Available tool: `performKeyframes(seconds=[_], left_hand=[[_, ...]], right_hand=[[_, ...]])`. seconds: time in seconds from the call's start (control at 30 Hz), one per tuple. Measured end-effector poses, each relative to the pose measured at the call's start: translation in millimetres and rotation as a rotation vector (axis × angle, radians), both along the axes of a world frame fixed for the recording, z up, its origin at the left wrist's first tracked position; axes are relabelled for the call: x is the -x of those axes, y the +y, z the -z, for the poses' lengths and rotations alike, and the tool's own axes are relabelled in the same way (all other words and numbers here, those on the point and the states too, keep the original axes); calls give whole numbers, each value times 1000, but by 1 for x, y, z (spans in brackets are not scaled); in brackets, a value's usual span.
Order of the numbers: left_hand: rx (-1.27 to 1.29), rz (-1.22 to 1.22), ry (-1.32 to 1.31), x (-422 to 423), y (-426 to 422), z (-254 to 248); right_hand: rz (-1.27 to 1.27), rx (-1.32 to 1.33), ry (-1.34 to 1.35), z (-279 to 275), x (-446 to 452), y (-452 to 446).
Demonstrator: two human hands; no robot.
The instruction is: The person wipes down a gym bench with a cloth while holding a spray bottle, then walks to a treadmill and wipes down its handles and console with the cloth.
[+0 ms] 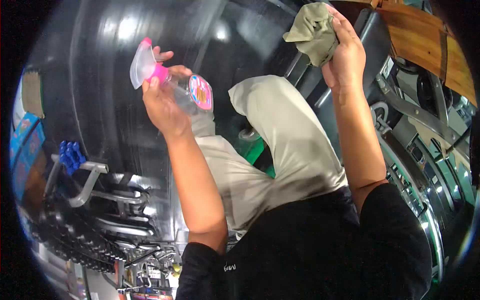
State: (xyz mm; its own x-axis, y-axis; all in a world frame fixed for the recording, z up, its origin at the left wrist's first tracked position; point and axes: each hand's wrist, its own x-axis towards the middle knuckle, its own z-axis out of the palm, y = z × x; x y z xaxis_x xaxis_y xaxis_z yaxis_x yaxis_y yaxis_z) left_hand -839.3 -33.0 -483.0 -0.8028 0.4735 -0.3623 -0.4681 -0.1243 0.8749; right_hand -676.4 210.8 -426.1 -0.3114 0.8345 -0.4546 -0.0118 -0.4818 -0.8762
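My left hand [167, 107] is wrapped round the neck of a spray bottle [190, 95]. The bottle is clear, with a pink collar, a whitish trigger head and a pink label, and it lies tilted nearly sideways. Some of my fingers show behind the trigger head. Up at the right, my right hand [346, 55] grips a crumpled olive-grey cloth [315, 35]. The cloth hangs over the dark floor, well apart from the bottle. My knees, in light trousers [290, 120], are bent below and between the two hands.
A rack of dumbbells [65, 235] runs along the lower left, with blue dumbbells [72, 156] at its upper end. Metal gym machine frames [420, 115] stand close on the right, beside a wooden panel [420, 40]. Something green [255, 150] shows between my legs.
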Motion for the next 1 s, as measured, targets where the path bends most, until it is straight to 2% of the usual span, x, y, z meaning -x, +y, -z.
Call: performKeyframes(seconds=[0.03,0.07,0.1,0.13,0.3,0.47,0.63,0.7,0.73,0.8,0.93,1.0], left_hand=[[2,14,-14,-10,5,4],[-12,12,-5,-16,13,11],[-28,20,0,-22,26,18],[-7,26,-6,-26,10,7],[-47,92,51,-64,55,12],[-158,123,-10,-95,100,3],[-83,205,136,-105,166,0],[14,241,230,-107,200,4],[-16,225,96,-105,218,5],[-109,264,94,-90,255,30],[-96,114,40,-120,298,26],[-97,164,140,-119,300,47]], right_hand=[[12,-6,-6,13,-11,7],[-14,-52,-170,26,-22,14],[-27,-72,-137,38,-27,27],[-32,-75,-135,30,-32,4],[-19,-113,-149,61,-66,46],[101,-112,19,68,-83,80],[55,-84,-181,53,-87,111],[12,-143,-34,79,-98,134],[4,-183,-20,86,-99,143],[71,-220,-37,94,-99,154],[178,-188,-28,113,-94,170],[234,-116,-95,105,-79,168]])
